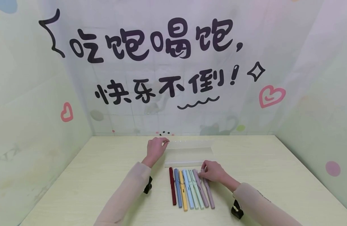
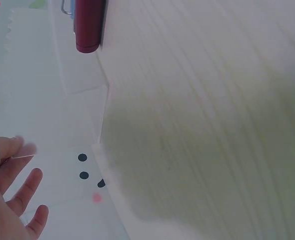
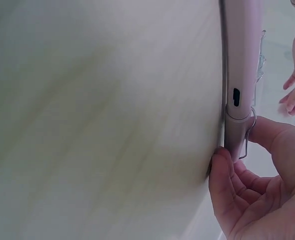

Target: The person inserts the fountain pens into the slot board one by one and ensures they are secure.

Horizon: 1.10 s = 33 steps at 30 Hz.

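Observation:
My left hand (image 1: 157, 149) pinches the thin upper left edge of a clear plastic box (image 1: 188, 154), which lies with its lid raised toward the wall. In the left wrist view, thumb and index finger meet on that edge while the other fingers stay loosely bent. My right hand (image 1: 214, 171) pinches the capped end of the rightmost purple pen (image 1: 209, 196). Thumb and fingers sit on either side of its cap and wire clip in the right wrist view. This pen lies at the end of a row, beside another purple pen (image 1: 201, 190).
Leftward along the row lie light green pens (image 1: 196, 191), a light blue pen (image 1: 188, 190), a yellow pen (image 1: 183, 191), a blue pen (image 1: 177, 190) and a dark red pen (image 1: 172, 188). A printed wall sheet (image 1: 162, 122) hangs behind the pale wooden table (image 1: 246, 157).

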Each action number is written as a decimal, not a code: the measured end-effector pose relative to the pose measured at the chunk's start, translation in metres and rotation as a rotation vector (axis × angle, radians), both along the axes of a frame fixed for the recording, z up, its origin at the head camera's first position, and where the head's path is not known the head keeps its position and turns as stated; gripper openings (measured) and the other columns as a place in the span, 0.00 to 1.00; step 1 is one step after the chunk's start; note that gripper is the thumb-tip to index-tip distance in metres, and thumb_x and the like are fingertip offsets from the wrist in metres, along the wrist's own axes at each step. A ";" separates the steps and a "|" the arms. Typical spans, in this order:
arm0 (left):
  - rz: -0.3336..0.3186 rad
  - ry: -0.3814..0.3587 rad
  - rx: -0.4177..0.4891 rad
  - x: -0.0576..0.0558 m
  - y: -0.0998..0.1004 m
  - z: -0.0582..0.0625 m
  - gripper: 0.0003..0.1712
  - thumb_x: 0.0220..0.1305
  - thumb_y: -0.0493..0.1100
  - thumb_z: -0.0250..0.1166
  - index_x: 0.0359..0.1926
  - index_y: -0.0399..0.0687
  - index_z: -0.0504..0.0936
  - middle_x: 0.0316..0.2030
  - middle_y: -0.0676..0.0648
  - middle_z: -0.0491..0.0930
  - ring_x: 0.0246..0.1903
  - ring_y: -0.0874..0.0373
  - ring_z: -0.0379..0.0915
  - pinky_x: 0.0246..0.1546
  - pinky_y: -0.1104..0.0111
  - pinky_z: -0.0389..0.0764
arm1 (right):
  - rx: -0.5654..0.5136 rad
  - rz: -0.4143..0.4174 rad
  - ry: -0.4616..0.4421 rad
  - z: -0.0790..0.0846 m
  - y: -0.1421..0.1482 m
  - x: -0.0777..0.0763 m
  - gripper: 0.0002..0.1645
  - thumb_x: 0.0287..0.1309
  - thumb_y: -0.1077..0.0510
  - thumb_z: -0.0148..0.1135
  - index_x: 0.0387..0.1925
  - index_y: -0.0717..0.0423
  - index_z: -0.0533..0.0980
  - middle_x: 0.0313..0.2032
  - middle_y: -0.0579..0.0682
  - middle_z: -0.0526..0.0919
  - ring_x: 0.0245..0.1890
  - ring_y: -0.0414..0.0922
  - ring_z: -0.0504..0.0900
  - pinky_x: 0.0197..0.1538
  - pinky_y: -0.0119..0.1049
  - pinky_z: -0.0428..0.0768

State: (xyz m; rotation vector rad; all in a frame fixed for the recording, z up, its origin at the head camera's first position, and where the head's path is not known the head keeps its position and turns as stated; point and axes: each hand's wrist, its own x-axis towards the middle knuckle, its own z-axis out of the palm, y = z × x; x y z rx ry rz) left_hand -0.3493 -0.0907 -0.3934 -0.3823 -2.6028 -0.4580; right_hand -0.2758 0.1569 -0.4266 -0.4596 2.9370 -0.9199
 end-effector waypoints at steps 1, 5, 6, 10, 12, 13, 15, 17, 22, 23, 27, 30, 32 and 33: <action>0.000 -0.004 0.000 0.000 0.000 0.000 0.06 0.54 0.42 0.63 0.33 0.53 0.84 0.29 0.53 0.81 0.24 0.55 0.73 0.23 0.65 0.67 | -0.005 -0.007 -0.003 0.000 0.000 0.000 0.12 0.44 0.57 0.66 0.24 0.55 0.70 0.16 0.44 0.70 0.16 0.38 0.69 0.19 0.31 0.68; -0.001 -0.016 0.003 -0.001 0.000 0.000 0.06 0.55 0.42 0.62 0.34 0.53 0.84 0.29 0.53 0.81 0.23 0.56 0.73 0.23 0.65 0.66 | -0.035 -0.038 -0.001 0.002 0.002 0.000 0.12 0.43 0.57 0.67 0.25 0.55 0.70 0.18 0.44 0.70 0.18 0.39 0.68 0.21 0.32 0.68; -0.002 -0.017 0.005 -0.001 0.000 0.000 0.06 0.55 0.42 0.62 0.34 0.53 0.84 0.29 0.53 0.81 0.23 0.56 0.73 0.23 0.66 0.66 | -0.046 -0.046 0.003 0.003 0.003 0.000 0.12 0.43 0.58 0.67 0.25 0.55 0.70 0.19 0.45 0.71 0.19 0.40 0.68 0.22 0.32 0.68; -0.009 -0.013 0.017 -0.002 0.000 -0.001 0.06 0.55 0.42 0.62 0.34 0.52 0.84 0.30 0.53 0.81 0.24 0.56 0.73 0.24 0.65 0.67 | -0.120 -0.074 0.003 0.006 0.005 0.000 0.11 0.44 0.59 0.66 0.28 0.57 0.71 0.20 0.46 0.71 0.19 0.40 0.68 0.22 0.32 0.68; -0.016 -0.014 0.030 -0.003 -0.001 -0.002 0.06 0.55 0.42 0.62 0.34 0.51 0.84 0.31 0.53 0.81 0.25 0.55 0.74 0.26 0.64 0.68 | -0.185 -0.077 -0.012 0.008 0.006 -0.001 0.12 0.45 0.59 0.66 0.30 0.58 0.71 0.21 0.47 0.71 0.18 0.41 0.69 0.21 0.32 0.69; -0.020 -0.017 0.037 -0.003 -0.001 -0.002 0.06 0.55 0.42 0.62 0.34 0.50 0.84 0.31 0.52 0.81 0.26 0.55 0.74 0.27 0.63 0.68 | -0.218 -0.074 -0.018 0.009 0.008 -0.002 0.13 0.46 0.59 0.66 0.31 0.59 0.71 0.21 0.47 0.71 0.18 0.41 0.69 0.21 0.32 0.70; -0.027 -0.023 0.054 -0.004 -0.001 -0.003 0.06 0.56 0.42 0.61 0.34 0.50 0.83 0.31 0.52 0.81 0.28 0.54 0.75 0.29 0.62 0.69 | -0.294 -0.059 -0.030 0.011 0.010 -0.003 0.13 0.47 0.59 0.65 0.33 0.61 0.71 0.21 0.48 0.72 0.17 0.41 0.70 0.20 0.33 0.72; -0.033 -0.030 0.074 -0.004 -0.001 -0.004 0.06 0.56 0.42 0.61 0.34 0.49 0.83 0.31 0.52 0.81 0.30 0.54 0.75 0.30 0.60 0.69 | -0.352 -0.033 -0.028 0.014 0.013 -0.005 0.14 0.48 0.59 0.64 0.34 0.63 0.71 0.21 0.49 0.73 0.17 0.42 0.71 0.21 0.34 0.73; -0.046 -0.050 0.117 -0.003 -0.002 -0.003 0.05 0.57 0.42 0.61 0.33 0.49 0.82 0.32 0.51 0.81 0.32 0.54 0.75 0.32 0.60 0.70 | -0.433 -0.020 -0.009 0.022 0.019 -0.009 0.16 0.50 0.58 0.63 0.36 0.63 0.70 0.23 0.50 0.74 0.20 0.44 0.73 0.24 0.39 0.76; -0.050 -0.059 0.129 -0.003 -0.003 -0.002 0.06 0.57 0.42 0.60 0.33 0.49 0.82 0.32 0.51 0.81 0.32 0.54 0.75 0.32 0.60 0.70 | -0.445 -0.020 -0.002 0.024 0.020 -0.009 0.16 0.50 0.57 0.63 0.36 0.63 0.70 0.23 0.50 0.74 0.20 0.44 0.73 0.24 0.40 0.76; -0.073 -0.107 0.213 0.000 -0.004 -0.001 0.06 0.58 0.41 0.59 0.34 0.47 0.82 0.34 0.49 0.81 0.35 0.53 0.75 0.35 0.59 0.72 | -0.485 -0.027 0.020 0.032 0.023 -0.011 0.16 0.50 0.58 0.63 0.37 0.64 0.70 0.24 0.51 0.75 0.21 0.45 0.73 0.24 0.41 0.76; -0.092 -0.148 0.287 0.002 -0.005 0.001 0.07 0.58 0.41 0.59 0.34 0.45 0.81 0.34 0.48 0.80 0.36 0.52 0.75 0.37 0.59 0.72 | -0.509 -0.032 0.026 0.039 0.026 -0.011 0.17 0.50 0.58 0.63 0.38 0.65 0.70 0.25 0.52 0.74 0.22 0.46 0.72 0.24 0.41 0.76; -0.096 -0.182 0.332 0.002 -0.005 0.001 0.07 0.58 0.41 0.59 0.35 0.43 0.81 0.34 0.47 0.80 0.37 0.51 0.75 0.38 0.58 0.72 | -0.527 -0.035 0.029 0.044 0.027 -0.011 0.17 0.51 0.59 0.62 0.39 0.66 0.70 0.26 0.53 0.74 0.23 0.50 0.73 0.24 0.41 0.76; -0.098 -0.196 0.352 0.001 -0.006 0.001 0.08 0.58 0.41 0.59 0.35 0.43 0.81 0.34 0.47 0.80 0.37 0.51 0.74 0.39 0.58 0.72 | -0.536 -0.036 0.032 0.047 0.028 -0.011 0.17 0.51 0.60 0.62 0.40 0.67 0.70 0.26 0.54 0.74 0.23 0.52 0.73 0.24 0.42 0.76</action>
